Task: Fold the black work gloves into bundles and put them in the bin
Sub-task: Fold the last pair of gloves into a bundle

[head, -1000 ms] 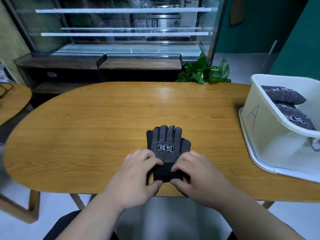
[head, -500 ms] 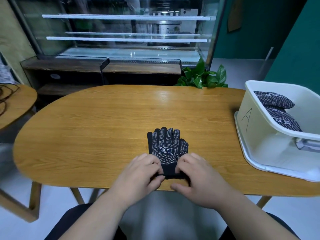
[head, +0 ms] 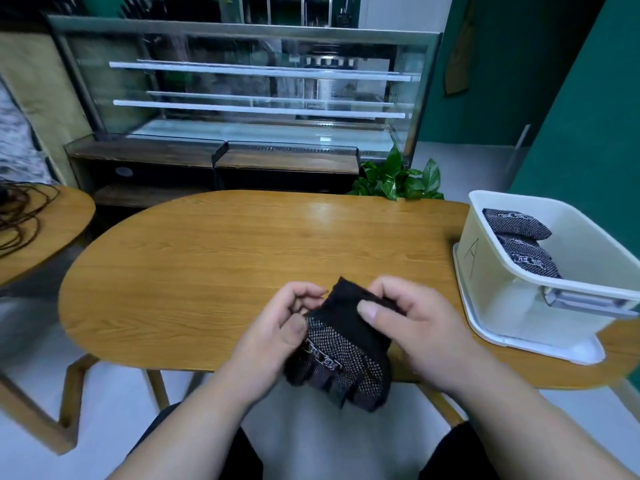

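1. A second ago the gloves (head: 346, 351) lay flat on the bench (head: 207, 254), fingers pointing away, with both my grips at the cuff. Now they are off the wood and held over the near edge, cuff up, fingers hanging toward my lap.
2. My left grip (head: 277, 327) pinches the dotted palm, thumb in front. My right grip (head: 415, 323) pinches the black cuff, thumb on its face and fingers curled over its rim.
3. I take this as the start of the fold, with the cuff being spread so the rest can tuck in. There is no bundle yet.
4. The bin (head: 502, 271) sits at the bench's right end, well apart from my grips. Finished bundles (head: 516, 220) lie at its far end.
5. I judge that only the bin's near wall, marked A, stands in the way, and the gloves must go over it.
6. A plant (head: 398, 181) and a glass case (head: 259, 98) stand behind the bench. A side table (head: 69, 220) with a cable (head: 20, 216) is at the left.
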Motion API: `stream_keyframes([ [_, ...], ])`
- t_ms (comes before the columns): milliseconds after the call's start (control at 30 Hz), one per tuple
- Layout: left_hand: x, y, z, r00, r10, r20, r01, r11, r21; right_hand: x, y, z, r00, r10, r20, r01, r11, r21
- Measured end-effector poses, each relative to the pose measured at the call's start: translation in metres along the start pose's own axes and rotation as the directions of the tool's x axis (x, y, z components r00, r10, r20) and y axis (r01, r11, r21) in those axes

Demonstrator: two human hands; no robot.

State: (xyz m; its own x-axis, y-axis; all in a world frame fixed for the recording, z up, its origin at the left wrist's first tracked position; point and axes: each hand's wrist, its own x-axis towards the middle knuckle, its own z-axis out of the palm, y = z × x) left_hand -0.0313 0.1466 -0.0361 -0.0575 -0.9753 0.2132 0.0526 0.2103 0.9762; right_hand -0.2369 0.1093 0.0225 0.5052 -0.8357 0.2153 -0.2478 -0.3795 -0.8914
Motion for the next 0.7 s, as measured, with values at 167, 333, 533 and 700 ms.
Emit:
stream_keyframes([
  [167,-0.018,0.047,0.003,0.907,-0.266,0.325,0.316,0.942,-0.111,0.013,-0.061,-0.027,1.0,-0.004,-0.029,0.007,0.995,0.096],
  [333,-0.023,0.053,0.01,0.947,-0.219,0.235,0.274,0.934,-0.232,0.013,-0.084,-0.039,0.998,0.038,-0.04,-0.034,0.994,0.107],
  [533,-0.024,0.063,0.018,0.927,-0.196,0.32,0.291,0.914,-0.282,0.014,-0.099,-0.044,1.0,0.019,0.005,-0.019,0.999,0.039],
  [700,-0.019,0.068,0.027,0.934,-0.22,0.282,0.283,0.936,-0.208,0.018,-0.108,-0.045,0.999,-0.018,0.044,0.018,1.0,0.02],
])
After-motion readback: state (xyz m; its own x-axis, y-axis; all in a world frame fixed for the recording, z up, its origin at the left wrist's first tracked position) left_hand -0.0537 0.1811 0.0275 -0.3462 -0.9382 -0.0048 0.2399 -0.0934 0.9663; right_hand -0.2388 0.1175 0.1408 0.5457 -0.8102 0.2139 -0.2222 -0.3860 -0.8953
